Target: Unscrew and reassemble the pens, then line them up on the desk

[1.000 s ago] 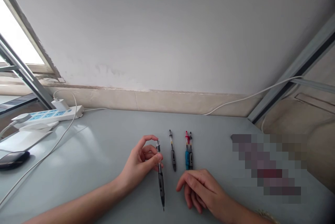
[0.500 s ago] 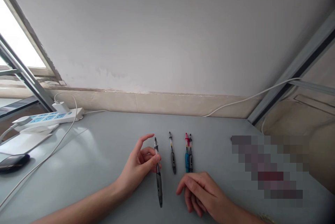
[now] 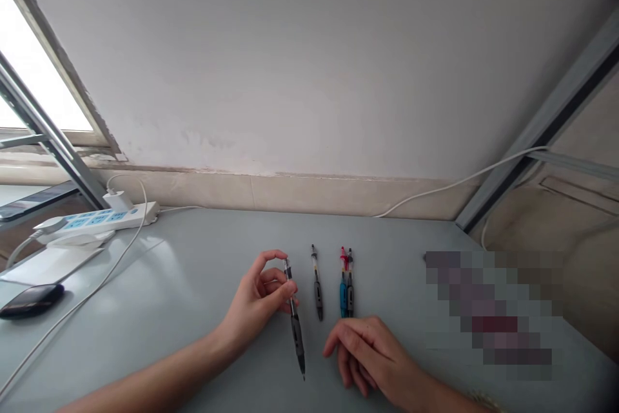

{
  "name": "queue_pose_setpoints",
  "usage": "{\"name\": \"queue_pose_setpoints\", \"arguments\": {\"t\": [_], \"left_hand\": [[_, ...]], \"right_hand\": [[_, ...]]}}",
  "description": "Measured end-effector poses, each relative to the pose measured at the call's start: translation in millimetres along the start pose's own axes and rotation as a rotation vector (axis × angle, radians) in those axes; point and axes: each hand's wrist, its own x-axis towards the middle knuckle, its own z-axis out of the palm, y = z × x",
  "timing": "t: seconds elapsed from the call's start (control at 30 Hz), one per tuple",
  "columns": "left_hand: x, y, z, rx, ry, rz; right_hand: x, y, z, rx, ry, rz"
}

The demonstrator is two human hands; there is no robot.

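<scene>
My left hand point(image 3: 258, 302) pinches a black pen point(image 3: 294, 323) between thumb and fingers, its tip pointing toward me just above the grey table point(image 3: 193, 284). My right hand point(image 3: 367, 352) rests on the table with fingers loosely curled, holding nothing. Just beyond it lie a second black pen point(image 3: 317, 285), a blue pen with a red top point(image 3: 343, 284) and a dark pen point(image 3: 349, 284) side by side, all lengthwise away from me.
A white power strip point(image 3: 91, 220) with a plugged charger and cables sits at the far left by a window frame. A dark flat object point(image 3: 29, 300) lies at the left edge. A blurred-out patch point(image 3: 493, 310) covers the table's right side. A white cable point(image 3: 459, 178) runs along the wall.
The pen in my left hand shifted slightly: it tilted and slid a little between frames. My right hand stayed nearly still.
</scene>
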Motion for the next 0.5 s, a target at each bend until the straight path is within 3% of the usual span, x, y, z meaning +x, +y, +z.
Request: {"name": "queue_pose_setpoints", "arguments": {"t": [0.13,0.27,0.37,0.5], "left_hand": [[4.4,13.0,3.7,0.046,0.006,0.04],[14.8,26.3,10.3,0.131,0.005,0.071],[31.2,29.0,12.8,0.225,0.004,0.07],[61.4,20.6,11.7,0.39,-0.015,0.052]], "right_hand": [[-6.0,-7.3,-5.2,-0.201,0.039,-0.1],[-10.2,-16.5,-18.4,-0.516,0.172,-0.257],[-8.1,-17.1,-29.1,-0.731,0.214,-0.382],[-2.1,-11.2,-37.1,-0.958,0.173,-0.491]]}}
